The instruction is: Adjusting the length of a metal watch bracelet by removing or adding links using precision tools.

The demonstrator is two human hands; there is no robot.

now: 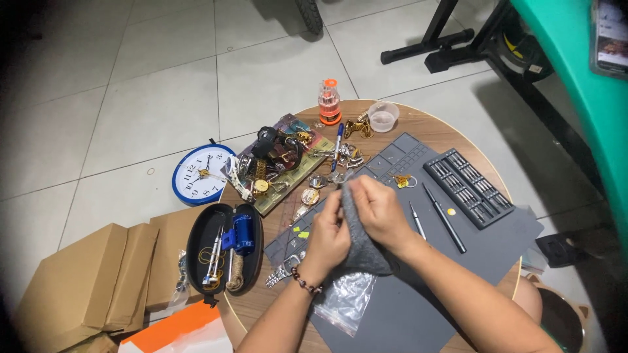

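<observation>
Fingers (338, 204) of both hands closed on a grey cloth (362, 245) at the centre of the frame: left hand (327, 238) pinching its near edge, right hand (381, 210) wrapped over the top fold. Whatever may sit inside the cloth hidden; cannot tell. Just below, a clear zip bag (347, 297) lying on the grey work mat (418, 307), partly under the cloth. Left of the hands, a metal watch band (282, 274) at the mat's edge and loose watch cases (309, 195) above it.

Likely risks, as a judgement: a small part slipping from the folds and rolling off the round wooden surface (261, 304) to the tiled floor; the hanging cloth dragging the two slim drivers (445, 225) or the bit tray (468, 186) to the right; an elbow nudging the open black case (222, 252) overhanging the left rim. Further up, a plastic cup (383, 116) and orange-capped bottle (329, 101), well apart.
</observation>
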